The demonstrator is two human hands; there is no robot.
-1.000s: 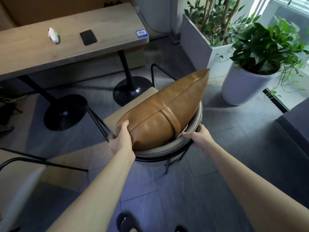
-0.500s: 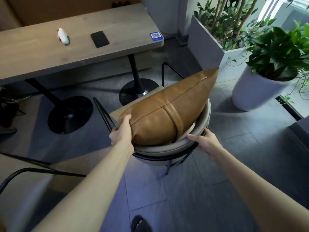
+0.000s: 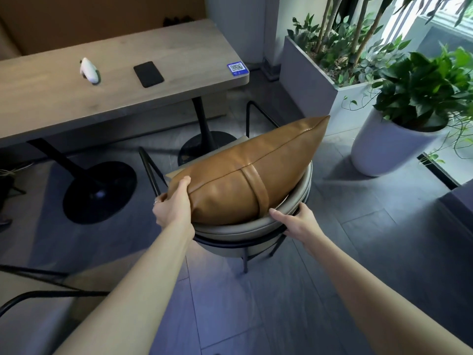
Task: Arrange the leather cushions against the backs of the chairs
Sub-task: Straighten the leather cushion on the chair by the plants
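Note:
A tan leather cushion [image 3: 245, 172] with a stitched strap across its middle leans inside the curved grey backrest of a black-framed chair [image 3: 238, 230]. My left hand [image 3: 172, 204] grips the cushion's near left corner, thumb on top. My right hand [image 3: 298, 221] holds the chair's backrest rim and black frame just below the cushion's near edge. The cushion's far corner sticks up past the backrest on the right. Most of the seat is hidden by the cushion.
A wooden table [image 3: 51, 98] on black pedestal bases stands beyond the chair, with a white object [image 3: 89, 71], a black phone [image 3: 148, 74] and a QR sticker [image 3: 237, 67]. A white plant pot [image 3: 384, 147] and grey planter [image 3: 307, 80] stand right. Another chair [image 3: 30, 311] is at lower left.
The view has drifted so the scene sits slightly further right. My left hand has stayed on the cushion's corner. My right hand has closed more firmly around the backrest rim.

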